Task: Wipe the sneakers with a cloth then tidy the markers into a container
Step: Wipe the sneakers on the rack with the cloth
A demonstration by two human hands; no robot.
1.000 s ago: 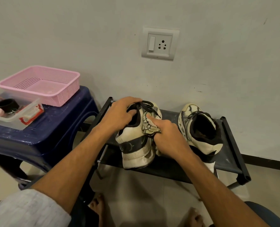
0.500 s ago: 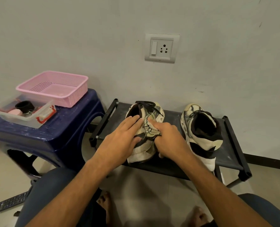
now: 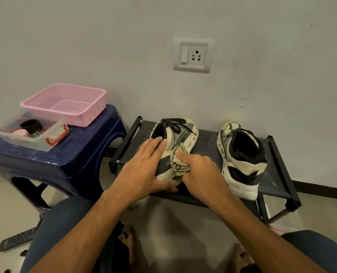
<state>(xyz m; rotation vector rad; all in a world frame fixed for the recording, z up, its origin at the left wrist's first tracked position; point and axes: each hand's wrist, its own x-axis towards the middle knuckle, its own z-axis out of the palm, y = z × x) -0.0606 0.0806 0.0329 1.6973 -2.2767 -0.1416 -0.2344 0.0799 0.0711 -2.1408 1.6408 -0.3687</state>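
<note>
While one sneaker is steadied on the rack by the flat left hand, a bunched cloth is gripped in the right hand. It is pressed against the sneaker's side.

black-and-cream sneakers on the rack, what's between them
Head view: bare dark rack shelf at the back; nearer, the right hand gripping a bunched cream cloth.

Pretty dim, flat indoor light, soft shadows on the floor, wall greyish. Edges bend fisheye-style, slightly soft overall.
</note>
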